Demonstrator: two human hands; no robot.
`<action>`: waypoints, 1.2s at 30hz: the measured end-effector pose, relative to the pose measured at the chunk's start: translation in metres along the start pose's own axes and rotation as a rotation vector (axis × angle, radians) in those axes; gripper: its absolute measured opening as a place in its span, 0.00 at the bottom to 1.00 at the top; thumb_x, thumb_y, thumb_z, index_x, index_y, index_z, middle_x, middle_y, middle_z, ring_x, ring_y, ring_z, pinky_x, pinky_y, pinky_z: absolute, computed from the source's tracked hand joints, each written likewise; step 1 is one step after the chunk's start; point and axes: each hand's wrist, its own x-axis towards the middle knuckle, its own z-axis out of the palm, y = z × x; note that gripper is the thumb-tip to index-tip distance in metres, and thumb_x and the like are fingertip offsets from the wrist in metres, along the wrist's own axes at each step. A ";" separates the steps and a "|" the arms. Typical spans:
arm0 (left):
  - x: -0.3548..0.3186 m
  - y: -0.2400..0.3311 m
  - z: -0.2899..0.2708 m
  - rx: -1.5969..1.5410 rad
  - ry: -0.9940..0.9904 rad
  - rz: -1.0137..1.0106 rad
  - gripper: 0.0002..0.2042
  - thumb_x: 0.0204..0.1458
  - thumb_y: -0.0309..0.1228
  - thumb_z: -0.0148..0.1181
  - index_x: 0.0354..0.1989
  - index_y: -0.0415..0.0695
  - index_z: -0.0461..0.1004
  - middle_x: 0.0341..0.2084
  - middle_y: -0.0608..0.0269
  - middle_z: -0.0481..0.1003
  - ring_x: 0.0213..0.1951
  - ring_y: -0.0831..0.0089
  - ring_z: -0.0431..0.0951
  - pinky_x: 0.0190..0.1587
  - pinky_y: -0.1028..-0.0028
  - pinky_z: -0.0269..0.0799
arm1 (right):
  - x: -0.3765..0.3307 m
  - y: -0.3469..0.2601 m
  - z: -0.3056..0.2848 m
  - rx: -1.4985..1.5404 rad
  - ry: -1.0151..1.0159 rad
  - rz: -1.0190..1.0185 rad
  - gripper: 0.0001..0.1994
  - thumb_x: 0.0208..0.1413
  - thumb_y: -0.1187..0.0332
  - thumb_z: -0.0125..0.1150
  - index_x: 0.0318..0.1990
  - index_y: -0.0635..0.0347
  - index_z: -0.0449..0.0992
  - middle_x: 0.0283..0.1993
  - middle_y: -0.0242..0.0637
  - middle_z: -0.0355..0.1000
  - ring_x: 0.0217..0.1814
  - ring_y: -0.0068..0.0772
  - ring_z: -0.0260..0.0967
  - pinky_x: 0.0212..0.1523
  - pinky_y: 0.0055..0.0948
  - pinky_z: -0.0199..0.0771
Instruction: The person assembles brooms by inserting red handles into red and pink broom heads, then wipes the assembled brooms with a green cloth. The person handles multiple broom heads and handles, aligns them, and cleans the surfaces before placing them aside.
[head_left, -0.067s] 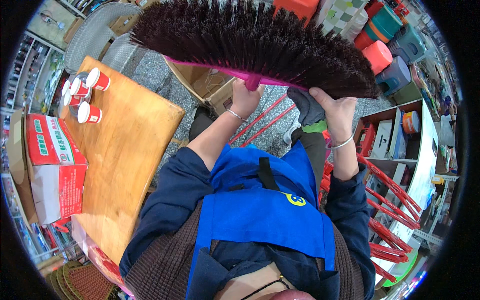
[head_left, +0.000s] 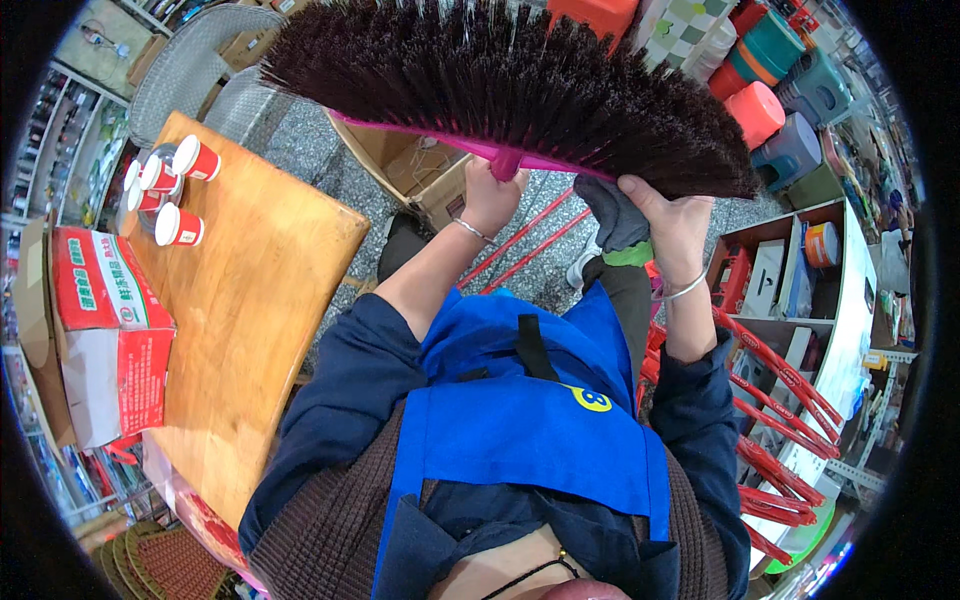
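Note:
A broom head (head_left: 510, 100) with dense dark bristles and a magenta base is held up in front of me, bristles pointing away. My left hand (head_left: 493, 195) is closed round the magenta socket at its middle. My right hand (head_left: 672, 222) grips the broom head's right end, thumb on the near side and the other fingers mostly hidden behind. Just left of that hand, a dark grey cloth-like piece (head_left: 612, 215) with a green edge shows; whether the hand touches it, I cannot tell. Two thin red rods (head_left: 528, 240) run below the broom head, between my forearms.
An open cardboard box (head_left: 425, 185) stands on the speckled floor behind the broom. To the left, a wooden table (head_left: 265, 270) bears several red-and-white paper cups (head_left: 180, 226) and a red-and-white carton (head_left: 115, 330). Red-wrapped handles (head_left: 785, 375) and a shelf unit (head_left: 845, 290) stand at right.

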 end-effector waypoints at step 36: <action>0.001 -0.001 -0.004 0.024 0.092 -0.065 0.06 0.42 0.25 0.61 0.26 0.38 0.70 0.15 0.54 0.72 0.21 0.67 0.75 0.26 0.68 0.68 | -0.023 0.002 0.000 0.093 0.079 0.022 0.25 0.43 0.74 0.71 0.50 0.69 0.69 0.48 0.36 0.71 0.42 0.26 0.70 0.45 0.24 0.70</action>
